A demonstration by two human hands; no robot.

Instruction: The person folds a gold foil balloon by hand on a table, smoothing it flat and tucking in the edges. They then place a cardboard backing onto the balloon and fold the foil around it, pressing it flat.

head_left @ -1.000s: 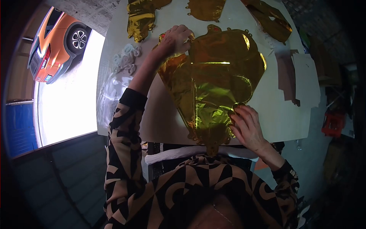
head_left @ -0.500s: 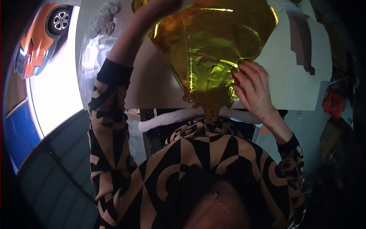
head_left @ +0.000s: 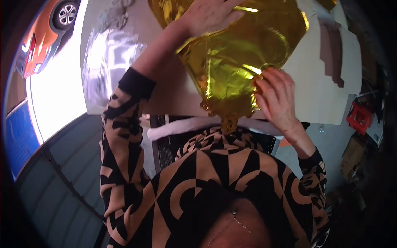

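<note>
A large gold foil balloon (head_left: 231, 78), flat and creased, lies over the table with its narrow tail hanging past the near edge. Across its upper part rests my left hand (head_left: 211, 17), fingers stretched out and apart; the fingertips partly leave the top of the view. At the balloon's lower right edge, my right hand (head_left: 278, 93) has its fingers curled and pinched on the foil. What lies under the right fingertips is hidden.
Clear plastic sleeves (head_left: 109, 62) lie on the left of the white table (head_left: 326, 103), below a crumpled grey bundle (head_left: 113, 16). A brown strip (head_left: 332, 53) lies at right. Further right stands a red stool (head_left: 359, 118). An orange car (head_left: 45, 37) is outside at left.
My left hand has come down from the top edge into view and now lies spread over the foil. The right hand keeps its pinch at the same edge.
</note>
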